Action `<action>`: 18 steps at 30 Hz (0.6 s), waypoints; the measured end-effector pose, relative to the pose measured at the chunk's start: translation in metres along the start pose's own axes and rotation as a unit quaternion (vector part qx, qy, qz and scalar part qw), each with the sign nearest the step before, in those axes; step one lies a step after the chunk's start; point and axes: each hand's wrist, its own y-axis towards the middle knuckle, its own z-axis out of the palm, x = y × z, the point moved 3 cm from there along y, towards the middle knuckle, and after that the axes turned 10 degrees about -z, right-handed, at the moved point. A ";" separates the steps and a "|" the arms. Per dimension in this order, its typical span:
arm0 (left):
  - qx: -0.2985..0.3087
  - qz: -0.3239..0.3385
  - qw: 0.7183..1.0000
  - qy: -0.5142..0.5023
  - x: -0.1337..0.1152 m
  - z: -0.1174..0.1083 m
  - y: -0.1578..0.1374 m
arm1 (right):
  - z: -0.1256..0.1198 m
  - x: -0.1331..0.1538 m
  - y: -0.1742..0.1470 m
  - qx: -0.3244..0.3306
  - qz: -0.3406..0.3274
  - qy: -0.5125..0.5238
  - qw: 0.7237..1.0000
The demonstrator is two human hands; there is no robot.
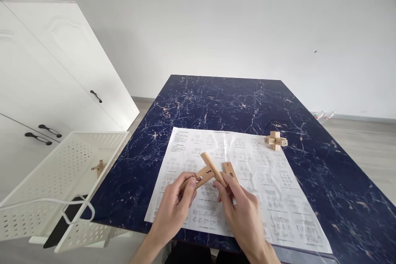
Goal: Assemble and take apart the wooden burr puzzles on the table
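The left hand pinches the near left end of a wooden piece marked 3 between thumb and fingers. The right hand grips the near end of a plain wooden bar, which slants across the marked piece's right end and touches it; whether the two are interlocked, I cannot tell. Both are held over the near middle of a creased printed sheet. Just beyond the right fingers shows a wooden piece marked 1, partly hidden, so it is unclear whether it is held or lies on the paper. An assembled wooden cross stands at the sheet's far right corner. The sheet lies on a dark blue marbled table. To the left, a white perforated basket holds small wooden pieces, near a white cabinet.
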 end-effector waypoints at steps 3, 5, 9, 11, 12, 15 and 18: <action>-0.004 0.002 1.000 -0.003 0.000 0.000 -0.001 | -0.001 0.001 -0.003 -0.017 -0.041 -0.027 0.999; -0.001 0.005 1.000 -0.008 0.000 0.000 -0.002 | -0.001 0.002 -0.004 -0.028 -0.063 -0.043 0.997; 0.008 0.007 1.000 -0.018 0.002 -0.002 -0.003 | -0.001 0.005 -0.004 -0.031 -0.088 -0.058 0.994; 0.009 0.008 1.000 -0.022 0.003 -0.002 -0.003 | -0.001 0.006 -0.003 -0.026 -0.093 -0.058 0.994; 0.010 0.009 1.000 -0.024 0.004 -0.002 -0.003 | -0.002 0.006 -0.003 -0.024 -0.091 -0.057 0.994; 0.012 0.013 0.999 -0.033 0.004 -0.001 -0.003 | -0.002 0.006 -0.005 -0.020 -0.077 -0.054 0.995; 0.012 0.014 0.999 -0.033 0.003 -0.001 -0.004 | 0.001 0.007 -0.009 -0.020 -0.059 -0.054 0.997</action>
